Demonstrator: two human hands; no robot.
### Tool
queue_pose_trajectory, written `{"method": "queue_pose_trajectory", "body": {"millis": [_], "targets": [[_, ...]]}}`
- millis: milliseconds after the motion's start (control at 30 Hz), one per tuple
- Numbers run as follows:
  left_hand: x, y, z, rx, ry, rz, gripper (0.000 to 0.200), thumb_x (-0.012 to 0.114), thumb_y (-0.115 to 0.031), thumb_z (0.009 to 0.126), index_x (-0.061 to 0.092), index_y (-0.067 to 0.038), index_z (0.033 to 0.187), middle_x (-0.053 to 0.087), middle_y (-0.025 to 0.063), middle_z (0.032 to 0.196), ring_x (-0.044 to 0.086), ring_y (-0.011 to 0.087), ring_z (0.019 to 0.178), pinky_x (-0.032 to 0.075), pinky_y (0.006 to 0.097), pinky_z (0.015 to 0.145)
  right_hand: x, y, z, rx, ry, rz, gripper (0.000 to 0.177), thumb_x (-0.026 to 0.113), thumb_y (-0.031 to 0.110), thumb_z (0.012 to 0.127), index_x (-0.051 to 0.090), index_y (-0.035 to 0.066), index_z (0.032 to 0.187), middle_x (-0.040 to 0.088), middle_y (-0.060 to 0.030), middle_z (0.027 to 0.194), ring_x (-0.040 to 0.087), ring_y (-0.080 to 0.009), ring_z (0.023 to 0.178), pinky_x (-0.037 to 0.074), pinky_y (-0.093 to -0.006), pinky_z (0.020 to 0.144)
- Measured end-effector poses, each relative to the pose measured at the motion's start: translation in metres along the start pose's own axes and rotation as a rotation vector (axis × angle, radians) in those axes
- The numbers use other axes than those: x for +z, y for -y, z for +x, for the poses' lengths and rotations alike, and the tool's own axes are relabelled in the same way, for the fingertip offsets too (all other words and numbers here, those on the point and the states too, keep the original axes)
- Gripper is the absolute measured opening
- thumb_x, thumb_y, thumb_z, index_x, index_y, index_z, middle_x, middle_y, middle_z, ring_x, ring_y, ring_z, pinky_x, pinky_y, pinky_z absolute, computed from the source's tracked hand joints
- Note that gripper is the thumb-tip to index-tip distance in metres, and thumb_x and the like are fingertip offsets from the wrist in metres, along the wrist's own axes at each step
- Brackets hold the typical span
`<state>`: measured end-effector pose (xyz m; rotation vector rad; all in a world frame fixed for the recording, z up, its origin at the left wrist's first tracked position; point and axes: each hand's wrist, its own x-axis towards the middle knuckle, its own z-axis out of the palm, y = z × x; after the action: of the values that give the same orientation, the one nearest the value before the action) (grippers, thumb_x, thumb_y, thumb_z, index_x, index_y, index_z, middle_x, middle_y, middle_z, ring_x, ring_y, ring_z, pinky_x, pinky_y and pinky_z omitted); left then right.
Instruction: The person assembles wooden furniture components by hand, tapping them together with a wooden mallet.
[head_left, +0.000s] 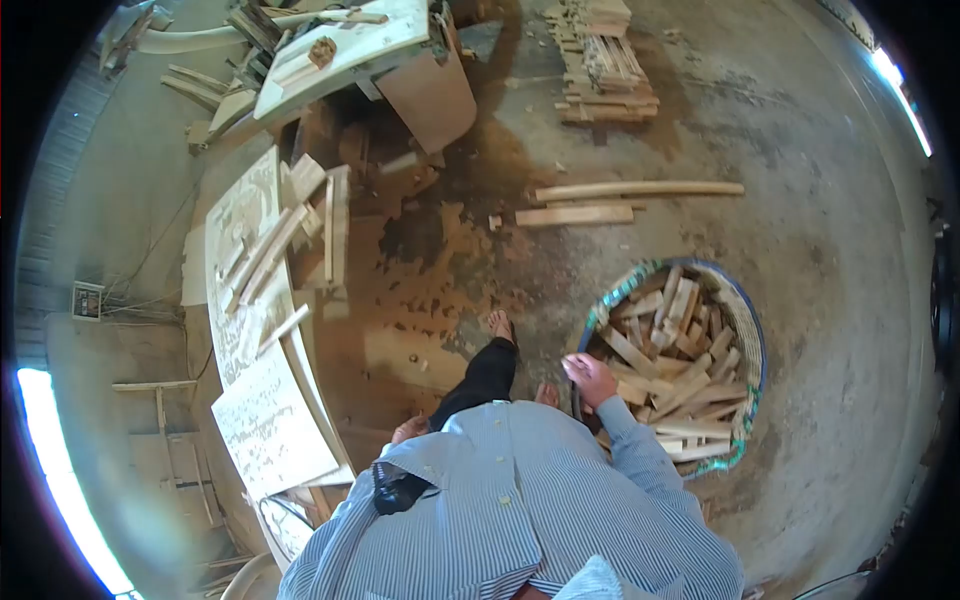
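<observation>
My right hand (590, 378) hangs in front of me with its fingers curled in, and nothing shows sticking out of it. It is at the left rim of a large round basket (757, 330), whose edge is wrapped in blue and green. Many short cut wood blocks (690, 345) lie jumbled inside the basket. My left hand (410, 430) is low by my dark trouser leg, partly hidden by the striped shirt; its fingers are too small and covered to make out.
Two long wood strips (640, 189) lie on the floor ahead, with a stack of planks (607, 70) beyond. To the left stands a worktable (270, 425) with boards and offcuts, and a pale-topped machine table (375, 35) stands farther off. Dark stains mark the floor.
</observation>
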<state>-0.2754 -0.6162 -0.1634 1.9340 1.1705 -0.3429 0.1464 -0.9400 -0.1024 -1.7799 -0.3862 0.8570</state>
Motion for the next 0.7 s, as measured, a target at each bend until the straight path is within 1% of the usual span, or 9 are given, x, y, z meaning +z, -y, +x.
{"method": "queue_pose_trajectory", "body": {"millis": [133, 200, 333, 367, 400, 467, 533, 600, 700], "targets": [[-0.022, -0.082, 0.059, -0.001, 0.183, 0.166, 0.048, 0.068, -0.027, 0.093, 0.066, -0.007, 0.137, 0.074, 0.0243, 0.119, 0.07, 0.0403, 0.114, 0.057, 0.046, 0.097, -0.022, 0.012, 0.044, 0.03, -0.088, 0.049, 0.032, 0.074, 0.027, 0.099, 0.073, 0.0, 0.115, 0.079, -0.0113, 0.103, 0.074, -0.0152, 0.093, 0.057, -0.0295, 0.083], [-0.006, -0.054, 0.13, 0.145, -0.032, 0.204, 0.047, 0.069, -0.03, 0.092, 0.067, -0.008, 0.134, 0.073, 0.0252, 0.117, 0.07, 0.0411, 0.114, 0.057, 0.0479, 0.096, -0.032, 0.032, 0.069, 0.067, -0.236, 0.055, 0.033, 0.073, 0.028, 0.1, 0.072, -0.002, 0.115, 0.076, -0.0075, 0.096, 0.071, -0.0132, 0.087, 0.057, -0.0285, 0.08], [-0.075, -0.151, 0.216, 0.132, 0.091, 0.138, 0.049, 0.067, -0.034, 0.091, 0.066, -0.008, 0.132, 0.074, 0.0247, 0.107, 0.071, 0.0443, 0.103, 0.057, 0.0526, 0.091, -0.04, 0.072, 0.112, 0.046, -0.271, -0.013, 0.034, 0.071, 0.028, 0.102, 0.071, -0.003, 0.116, 0.073, -0.0049, 0.092, 0.067, -0.0115, 0.081, 0.055, -0.028, 0.074], [-0.093, -0.181, 0.242, 0.249, 0.11, 0.301, 0.05, 0.067, -0.045, 0.093, 0.07, -0.008, 0.126, 0.074, 0.0238, 0.11, 0.071, 0.042, 0.104, 0.057, 0.0509, 0.09, -0.041, 0.083, 0.119, 0.082, -0.302, -0.004, 0.034, 0.07, 0.027, 0.103, 0.07, -0.003, 0.117, 0.071, -0.0046, 0.091, 0.066, -0.0112, 0.079, 0.054, -0.0276, 0.072], [-0.085, -0.167, 0.287, 0.356, 0.005, 0.309, 0.047, 0.066, -0.045, 0.092, 0.07, -0.007, 0.121, 0.074, 0.0248, 0.107, 0.071, 0.0426, 0.102, 0.057, 0.0525, 0.089, -0.042, 0.093, 0.124, 0.127, -0.332, 0.001, 0.034, 0.069, 0.027, 0.103, 0.069, -0.003, 0.118, 0.07, -0.0043, 0.09, 0.064, -0.0108, 0.078, 0.053, -0.0273, 0.07], [-0.124, -0.246, 0.308, 0.268, 0.062, 0.263, 0.044, 0.068, -0.042, 0.089, 0.072, -0.006, 0.113, 0.072, 0.0274, 0.113, 0.07, 0.0426, 0.108, 0.056, 0.0536, 0.093, -0.04, 0.101, 0.137, 0.15, -0.307, -0.012, 0.033, 0.069, 0.027, 0.104, 0.069, -0.003, 0.119, 0.07, -0.0049, 0.091, 0.064, -0.0106, 0.078, 0.053, -0.0271, 0.069], [-0.126, -0.276, 0.36, 0.336, -0.024, 0.288, 0.058, 0.064, -0.039, 0.092, 0.063, -0.005, 0.138, 0.071, 0.0233, 0.126, 0.067, 0.0432, 0.117, 0.054, 0.0504, 0.102, -0.039, 0.105, 0.164, 0.176, -0.272, 0.004, 0.032, 0.068, 0.026, 0.105, 0.069, -0.003, 0.12, 0.071, -0.0056, 0.093, 0.064, -0.01, 0.08, 0.052, -0.0271, 0.07], [-0.117, -0.304, 0.398, 0.504, -0.077, 0.327, 0.059, 0.067, -0.04, 0.091, 0.063, -0.006, 0.139, 0.07, 0.0219, 0.13, 0.067, 0.0412, 0.119, 0.054, 0.0492, 0.103, -0.045, 0.106, 0.186, 0.154, -0.211, -0.077, 0.032, 0.067, 0.025, 0.105, 0.069, -0.003, 0.12, 0.071, -0.0055, 0.094, 0.064, -0.0104, 0.081, 0.053, -0.0275, 0.071], [-0.129, -0.379, 0.392, 0.201, 0.013, 0.028, 0.06, 0.068, -0.04, 0.091, 0.062, -0.008, 0.141, 0.07, 0.0201, 0.133, 0.067, 0.0388, 0.12, 0.053, 0.0478, 0.104, -0.06, 0.113, 0.242, 0.178, -0.122, -0.125, 0.033, 0.068, 0.026, 0.104, 0.069, -0.002, 0.121, 0.073, -0.0062, 0.098, 0.066, -0.0124, 0.084, 0.054, -0.0296, 0.074]]}}
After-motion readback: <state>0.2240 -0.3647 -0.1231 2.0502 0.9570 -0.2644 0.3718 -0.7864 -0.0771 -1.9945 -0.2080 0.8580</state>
